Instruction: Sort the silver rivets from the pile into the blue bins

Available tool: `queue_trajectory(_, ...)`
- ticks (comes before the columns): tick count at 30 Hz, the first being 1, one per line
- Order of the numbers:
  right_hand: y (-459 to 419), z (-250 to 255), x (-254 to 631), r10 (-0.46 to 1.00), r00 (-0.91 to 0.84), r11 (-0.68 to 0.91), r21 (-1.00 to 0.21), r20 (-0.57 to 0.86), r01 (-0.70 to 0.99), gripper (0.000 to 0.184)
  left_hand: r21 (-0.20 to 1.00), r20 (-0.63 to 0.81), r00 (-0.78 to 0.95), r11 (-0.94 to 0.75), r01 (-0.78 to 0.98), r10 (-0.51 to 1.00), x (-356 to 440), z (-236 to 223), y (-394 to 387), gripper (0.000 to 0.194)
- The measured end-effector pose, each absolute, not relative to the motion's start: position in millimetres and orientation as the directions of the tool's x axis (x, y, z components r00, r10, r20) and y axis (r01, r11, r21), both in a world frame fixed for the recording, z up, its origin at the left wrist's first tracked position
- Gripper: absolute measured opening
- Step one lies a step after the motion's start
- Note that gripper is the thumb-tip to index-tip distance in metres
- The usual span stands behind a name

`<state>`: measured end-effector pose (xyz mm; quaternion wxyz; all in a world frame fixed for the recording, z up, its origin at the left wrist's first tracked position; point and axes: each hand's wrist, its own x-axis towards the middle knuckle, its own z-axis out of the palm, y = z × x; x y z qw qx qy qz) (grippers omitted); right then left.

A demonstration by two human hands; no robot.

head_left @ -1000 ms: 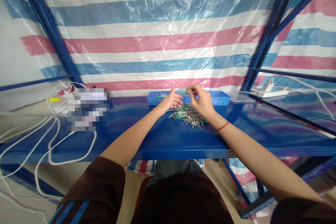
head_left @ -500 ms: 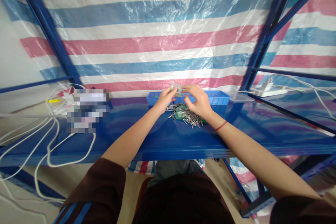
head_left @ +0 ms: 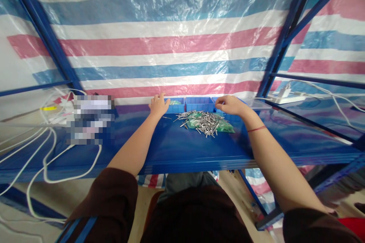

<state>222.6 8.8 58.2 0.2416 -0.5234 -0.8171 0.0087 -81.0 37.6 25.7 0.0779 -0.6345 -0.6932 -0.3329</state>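
On the blue table a heap of blind rivets (head_left: 209, 121) lies over a green plastic bag (head_left: 228, 127). Behind it stands a long blue bin (head_left: 199, 103) split into compartments. In its left compartment lies a small green packet (head_left: 175, 103). My left hand (head_left: 158, 105) is at the bin's left end, fingers spread and nothing seen in them. Above the right compartment my right hand (head_left: 230, 105) has its fingers bent and pinched together; whatever is between them is too small to make out.
White cables (head_left: 54, 152) and a blurred-out patch (head_left: 91, 119) are on the left. A clear plastic lid (head_left: 261, 103) lies right of the bin, with a white power strip (head_left: 288, 97) farther right. Striped sheeting (head_left: 171, 45) hangs behind, between blue frame posts.
My hands were together over the bin, with a clear plastic packet in the left. They have moved apart, left hand leftward and right hand rightward, and the packet is out of the left hand.
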Motion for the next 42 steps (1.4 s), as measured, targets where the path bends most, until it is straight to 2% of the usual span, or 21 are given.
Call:
queue_trajectory(3,15,56,238,0.966,-0.249,0.259,-0.243,0.070,0.935,0.023,0.320,0.522,-0.159,-0.019,0.947,0.838,-80,25,36,0.043)
queue_trajectory(5,21,53,243,0.985,-0.162,0.145,-0.234,-0.057,0.961,0.027,0.271,0.524,-0.088,-0.068,0.960,0.847,-79,26,36,0.045)
queue_trajectory(8,28,46,245,0.990,-0.085,0.056,-0.234,-0.114,0.971,0.033,0.197,0.438,0.038,-0.137,0.971,0.898,-76,27,39,0.054)
queue_trajectory(12,35,38,242,0.984,-0.089,0.048,-0.247,-0.157,0.968,0.031,0.203,0.330,0.084,-0.157,0.966,0.940,-77,25,43,0.057)
queue_trajectory(15,38,33,241,0.979,-0.129,0.084,-0.261,-0.160,0.962,0.026,0.199,0.326,0.099,-0.170,0.965,0.940,-78,23,43,0.055)
queue_trajectory(19,40,31,240,0.986,-0.145,0.116,-0.302,-0.076,0.946,0.016,0.166,0.373,0.131,-0.205,0.965,0.918,-75,20,40,0.050)
queue_trajectory(22,39,32,238,0.994,-0.102,0.082,-0.362,-0.039,0.929,0.021,0.135,0.394,0.144,-0.212,0.968,0.908,-71,17,37,0.049)
queue_trajectory(25,39,31,237,0.994,-0.074,0.036,-0.408,-0.077,0.912,0.023,0.111,0.384,0.169,-0.227,0.968,0.908,-67,15,35,0.050)
queue_trajectory(31,44,26,239,0.989,-0.090,0.042,-0.355,-0.120,0.934,0.018,0.072,0.383,0.189,-0.234,0.970,0.904,-66,12,36,0.052)
queue_trajectory(36,46,24,240,0.989,-0.110,0.063,-0.380,-0.103,0.923,0.016,0.057,0.359,0.188,-0.222,0.973,0.914,-66,11,37,0.055)
queue_trajectory(40,47,24,240,0.992,-0.100,0.053,-0.473,-0.075,0.880,0.013,0.060,0.340,0.187,-0.219,0.974,0.922,-65,12,36,0.056)
queue_trajectory(42,46,25,240,0.996,-0.075,0.040,-0.531,-0.043,0.846,0.025,0.063,0.330,0.184,-0.216,0.974,0.926,-65,13,35,0.056)
